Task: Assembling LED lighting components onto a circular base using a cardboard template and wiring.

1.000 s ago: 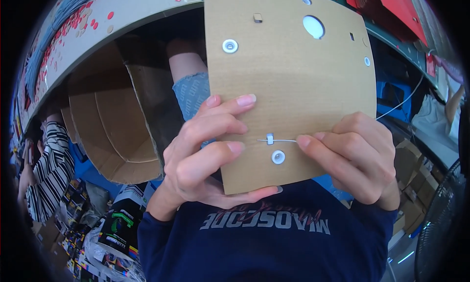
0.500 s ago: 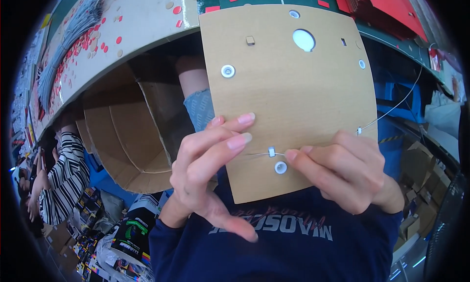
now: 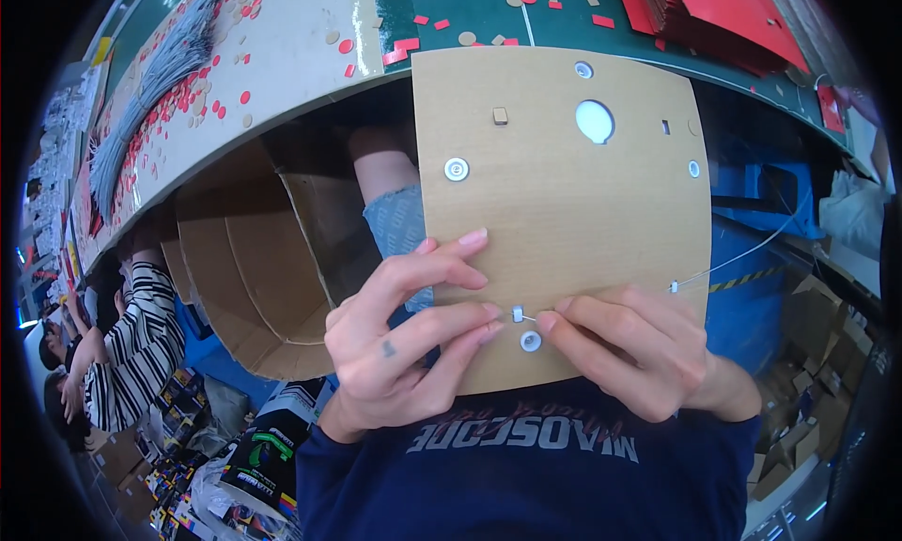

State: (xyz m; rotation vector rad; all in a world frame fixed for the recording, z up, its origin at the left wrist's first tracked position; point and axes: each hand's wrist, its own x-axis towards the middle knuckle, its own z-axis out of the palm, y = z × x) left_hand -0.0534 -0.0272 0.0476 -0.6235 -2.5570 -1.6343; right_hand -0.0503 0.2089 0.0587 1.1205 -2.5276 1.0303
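A tan cardboard sheet (image 3: pixel 564 221) stands tilted in front of my chest, its lower edge against my dark blue shirt. It bears white ring eyelets, one (image 3: pixel 457 170) at the left and one (image 3: pixel 531 341) near the bottom. A thin cord passes through a small white clip (image 3: pixel 517 313) above that bottom eyelet. My right hand (image 3: pixel 634 348) pinches the cord just right of this clip. My left hand (image 3: pixel 409 339) closes thumb and finger just left of it, on what looks like the cord's end. A second white clip (image 3: pixel 674 287) by the right edge carries cord trailing off right.
Ahead, the table (image 3: pixel 282 62) holds a bundle of grey cords (image 3: pixel 155 99), red and tan scraps, and a stack of red sheets (image 3: pixel 714 15). An open cardboard box (image 3: pixel 254 250) stands below at left. Another person in stripes (image 3: pixel 136 339) sits far left; boxes lie on the right.
My left hand's spread thumb and finger have closed beside the clip. The cardboard sheet appears lower in view, and my right hand keeps its pinch.
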